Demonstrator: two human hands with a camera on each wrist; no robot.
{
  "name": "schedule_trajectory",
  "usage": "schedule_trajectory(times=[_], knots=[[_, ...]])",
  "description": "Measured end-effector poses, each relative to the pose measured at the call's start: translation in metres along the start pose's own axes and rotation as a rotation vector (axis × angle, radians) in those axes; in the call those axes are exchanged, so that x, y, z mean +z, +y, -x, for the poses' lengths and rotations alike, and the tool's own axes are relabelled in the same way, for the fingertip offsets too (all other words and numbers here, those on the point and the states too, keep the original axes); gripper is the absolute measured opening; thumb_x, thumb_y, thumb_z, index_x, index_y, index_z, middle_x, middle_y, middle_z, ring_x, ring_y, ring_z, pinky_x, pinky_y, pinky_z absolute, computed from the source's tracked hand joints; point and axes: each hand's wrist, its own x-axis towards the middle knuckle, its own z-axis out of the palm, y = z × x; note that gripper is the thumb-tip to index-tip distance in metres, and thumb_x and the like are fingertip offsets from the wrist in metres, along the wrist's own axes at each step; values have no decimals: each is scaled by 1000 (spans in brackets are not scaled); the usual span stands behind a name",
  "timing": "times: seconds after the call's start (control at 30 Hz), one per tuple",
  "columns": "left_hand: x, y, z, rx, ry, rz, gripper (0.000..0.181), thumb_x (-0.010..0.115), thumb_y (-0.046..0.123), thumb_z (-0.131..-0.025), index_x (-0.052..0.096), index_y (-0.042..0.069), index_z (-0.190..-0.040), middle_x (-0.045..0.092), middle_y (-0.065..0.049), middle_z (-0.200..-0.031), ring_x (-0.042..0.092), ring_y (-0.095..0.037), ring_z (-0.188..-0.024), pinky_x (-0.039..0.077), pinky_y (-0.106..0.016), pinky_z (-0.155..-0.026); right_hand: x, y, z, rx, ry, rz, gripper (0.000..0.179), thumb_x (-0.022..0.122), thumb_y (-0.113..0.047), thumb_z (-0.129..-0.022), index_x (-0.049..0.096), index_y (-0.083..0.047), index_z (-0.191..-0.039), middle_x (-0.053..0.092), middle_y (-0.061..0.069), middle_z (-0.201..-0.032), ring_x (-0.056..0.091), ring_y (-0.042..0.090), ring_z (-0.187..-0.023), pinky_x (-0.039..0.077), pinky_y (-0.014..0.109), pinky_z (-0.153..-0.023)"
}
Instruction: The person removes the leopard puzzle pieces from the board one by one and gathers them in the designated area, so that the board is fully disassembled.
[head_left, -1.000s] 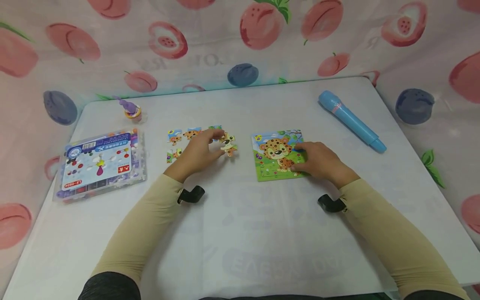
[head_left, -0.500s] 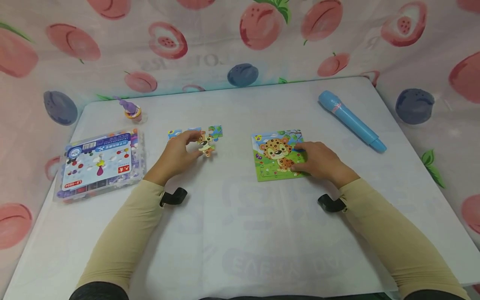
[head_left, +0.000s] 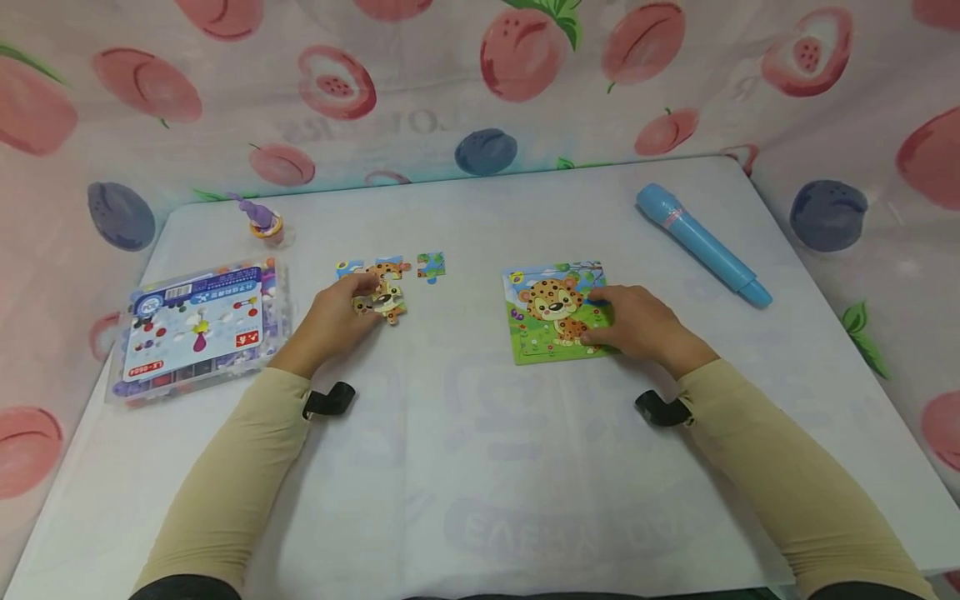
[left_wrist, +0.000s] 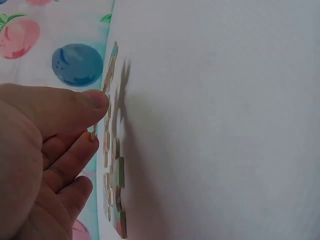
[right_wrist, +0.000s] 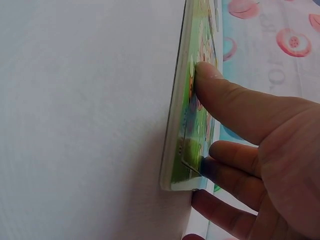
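Note:
Thumb and fingers of my left hand pinch a jigsaw piece with part of a spotted leopard cub on it. Several loose jigsaw pieces lie beside and behind that hand, some hidden by it; one blue and green piece lies apart at their right. In the left wrist view the held piece appears as a thin edge between thumb and finger. My right hand rests on the right side of a square leopard puzzle board, its thumb and fingertips touching the picture face.
A clear plastic case of small parts stands at the left of the white table. Behind it is a small purple-topped ornament. A blue microphone-shaped tube lies at the back right, before a fruit-print cloth.
My left hand has moved left with the leopard jigsaw piece, over the other pieces, uncovering the blue and green one. The right hand and the board have stayed in place.

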Motion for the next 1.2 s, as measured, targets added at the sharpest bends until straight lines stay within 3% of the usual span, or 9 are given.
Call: schedule_trajectory(times=[1.2], knots=[[1, -1, -15, -6, -109, -45, 55, 63, 5, -94, 42, -6, -145, 51, -22, -142, 40, -36, -137, 30, -49, -115, 0, 0, 1, -3, 7, -1, 74, 77, -34, -89, 47, 4, -145, 45, 28, -146, 37, 46, -137, 31, 59, -111]])
